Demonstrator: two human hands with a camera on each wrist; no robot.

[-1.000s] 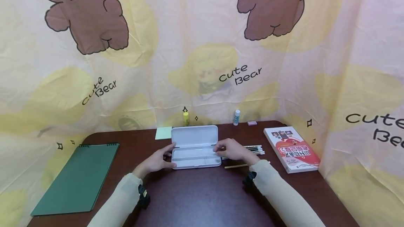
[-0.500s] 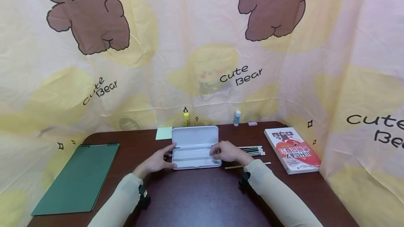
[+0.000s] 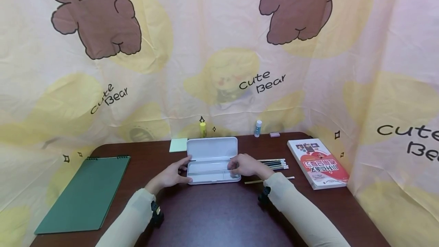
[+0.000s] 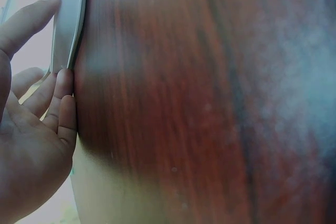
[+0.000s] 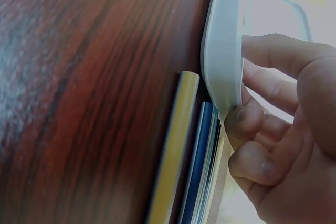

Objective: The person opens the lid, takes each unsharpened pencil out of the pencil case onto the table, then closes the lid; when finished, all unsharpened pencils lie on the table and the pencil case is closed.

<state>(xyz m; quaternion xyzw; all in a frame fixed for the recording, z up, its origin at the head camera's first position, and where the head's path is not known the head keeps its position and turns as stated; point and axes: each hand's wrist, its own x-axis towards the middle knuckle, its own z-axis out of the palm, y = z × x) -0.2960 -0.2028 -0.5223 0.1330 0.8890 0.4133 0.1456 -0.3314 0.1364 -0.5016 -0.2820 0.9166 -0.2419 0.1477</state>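
Observation:
A white pencil case (image 3: 212, 148) lies on the table with its lid raised, showing a long compartment at the back and two smaller ones in front. My left hand (image 3: 169, 174) holds its left end, thumb at the front corner. In the left wrist view, that thumb reaches over the case's rim (image 4: 71, 14) and the other fingertips touch its end. My right hand (image 3: 247, 166) grips the right end. The right wrist view has its thumb and forefinger inside the case wall (image 5: 223, 40), other fingers curled outside. Several pencils (image 3: 279, 164) lie beneath and beyond this hand.
One pencil (image 3: 252, 182) lies apart, nearer the front. A book (image 3: 319, 163) lies right, a green spiral pad (image 3: 84, 193) left. Behind the case are sticky notes (image 3: 178, 145), a yellow tube (image 3: 202, 129), a glue stick (image 3: 258, 128) and an eraser (image 3: 274, 134). A printed curtain hangs behind.
My right hand has shifted slightly left, its fingers going further over the right end of the pencil case. My left hand and the case stay in place.

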